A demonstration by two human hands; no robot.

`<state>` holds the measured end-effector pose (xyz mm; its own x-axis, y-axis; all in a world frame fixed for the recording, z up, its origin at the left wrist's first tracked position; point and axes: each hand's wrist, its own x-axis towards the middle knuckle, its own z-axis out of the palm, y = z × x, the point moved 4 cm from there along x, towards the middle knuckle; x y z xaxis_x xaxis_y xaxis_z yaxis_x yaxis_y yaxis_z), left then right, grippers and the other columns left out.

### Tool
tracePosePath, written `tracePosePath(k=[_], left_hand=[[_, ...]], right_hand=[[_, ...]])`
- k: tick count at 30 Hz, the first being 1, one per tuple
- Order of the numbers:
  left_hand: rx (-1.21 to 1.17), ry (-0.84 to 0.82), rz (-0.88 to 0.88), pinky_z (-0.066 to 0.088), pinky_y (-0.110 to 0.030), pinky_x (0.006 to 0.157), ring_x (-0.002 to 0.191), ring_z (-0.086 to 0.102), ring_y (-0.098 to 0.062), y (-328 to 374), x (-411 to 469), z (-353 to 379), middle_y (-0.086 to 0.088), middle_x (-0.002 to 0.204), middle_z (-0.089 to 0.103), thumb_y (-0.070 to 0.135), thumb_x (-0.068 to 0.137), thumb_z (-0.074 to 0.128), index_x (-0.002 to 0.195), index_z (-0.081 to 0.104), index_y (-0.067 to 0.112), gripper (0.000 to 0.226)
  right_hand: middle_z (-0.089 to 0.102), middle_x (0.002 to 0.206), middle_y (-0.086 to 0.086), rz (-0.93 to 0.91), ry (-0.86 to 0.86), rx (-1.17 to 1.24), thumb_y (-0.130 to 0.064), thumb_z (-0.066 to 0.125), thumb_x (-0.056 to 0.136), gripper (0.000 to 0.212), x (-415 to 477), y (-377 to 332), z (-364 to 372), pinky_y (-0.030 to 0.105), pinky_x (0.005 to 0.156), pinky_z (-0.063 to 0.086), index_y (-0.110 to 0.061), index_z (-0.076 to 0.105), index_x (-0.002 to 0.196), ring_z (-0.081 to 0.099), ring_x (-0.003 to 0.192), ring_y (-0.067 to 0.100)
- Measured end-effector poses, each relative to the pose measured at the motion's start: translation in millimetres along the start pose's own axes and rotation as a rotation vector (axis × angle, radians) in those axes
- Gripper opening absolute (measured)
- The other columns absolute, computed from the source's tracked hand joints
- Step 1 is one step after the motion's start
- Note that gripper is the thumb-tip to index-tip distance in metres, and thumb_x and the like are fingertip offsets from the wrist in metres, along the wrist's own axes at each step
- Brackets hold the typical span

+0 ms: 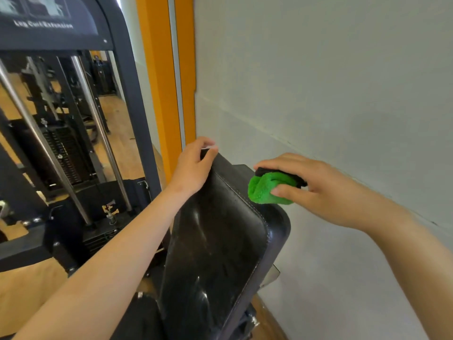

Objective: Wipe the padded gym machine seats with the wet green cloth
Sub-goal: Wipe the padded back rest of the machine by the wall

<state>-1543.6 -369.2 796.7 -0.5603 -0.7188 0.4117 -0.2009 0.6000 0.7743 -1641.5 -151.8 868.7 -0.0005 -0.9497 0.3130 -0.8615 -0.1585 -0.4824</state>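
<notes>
- Head view: the left hand [193, 165] gripped the top left corner of the black padded seat back [220, 246], its fingers curled over the upper edge and its thumb on the near face.
- The right hand [318, 190] held the folded green cloth [266, 190], with the fingers curled over the top of it and the thumb pressed against its near side.
- The cloth lay against the upper right edge of the padded seat back, beside the stitched seam, close to the pale wall [343, 94].
- A dark strip showed between the fingers and the green fabric; whether it belonged to the cloth or to the pad could not be told.
- The pad's face looked glossy, with streaks on it.
- To the left stood the machine's weight stack [66, 153] between chrome guide rods [103, 133], under a placard [44, 23] reading "Leg Curl Extension".
- An orange frame [157, 82] ran upright behind the left hand, and wooden floor [29, 290] showed below the machine.
</notes>
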Motion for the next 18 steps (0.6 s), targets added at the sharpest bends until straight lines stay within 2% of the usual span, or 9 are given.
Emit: tracePosePath(k=[2, 5, 13, 18], left_hand=[[-0.036, -0.015, -0.016, 0.045, -0.030, 0.098, 0.110, 0.056, -0.012, -8, 11, 2, 0.004, 0.112, 0.064, 0.030, 0.099, 0.048, 0.112, 0.064, 0.018, 0.024], [-0.146, 0.041, -0.037, 0.043, -0.018, 0.084, 0.101, 0.058, -0.009, -18, 20, -1, 0.005, 0.101, 0.067, 0.026, 0.098, 0.050, 0.102, 0.071, 0.016, 0.024], [-0.312, 0.172, -0.058, 0.042, -0.008, 0.070, 0.088, 0.056, -0.002, -31, 21, 3, 0.006, 0.089, 0.066, 0.020, 0.099, 0.044, 0.092, 0.072, 0.013, 0.030], [-0.368, 0.193, -0.044, 0.044, -0.017, 0.075, 0.083, 0.056, -0.002, -35, 26, 5, 0.009, 0.083, 0.064, 0.013, 0.100, 0.038, 0.083, 0.069, 0.016, 0.035]], right_hand=[[0.057, 0.120, -0.013, 0.021, -0.049, -0.026, -0.033, 0.054, 0.092, 0.036, -2, 4, 8, 0.007, 0.085, 0.036, -0.041, 0.050, 0.126, 0.050, 0.110, -0.002], [0.055, 0.121, -0.011, 0.059, -0.024, -0.075, -0.038, 0.051, 0.095, 0.035, -4, 11, 18, 0.004, 0.085, 0.031, -0.034, 0.051, 0.130, 0.047, 0.111, -0.002], [0.054, 0.111, -0.005, 0.010, 0.013, -0.184, -0.047, 0.044, 0.093, 0.048, 33, 19, 31, 0.004, 0.090, 0.029, -0.018, 0.055, 0.129, 0.045, 0.103, 0.005], [0.057, 0.117, 0.008, 0.031, -0.010, -0.199, -0.035, 0.050, 0.095, 0.041, 93, 33, 44, 0.034, 0.098, 0.040, -0.013, 0.054, 0.130, 0.051, 0.109, 0.020]])
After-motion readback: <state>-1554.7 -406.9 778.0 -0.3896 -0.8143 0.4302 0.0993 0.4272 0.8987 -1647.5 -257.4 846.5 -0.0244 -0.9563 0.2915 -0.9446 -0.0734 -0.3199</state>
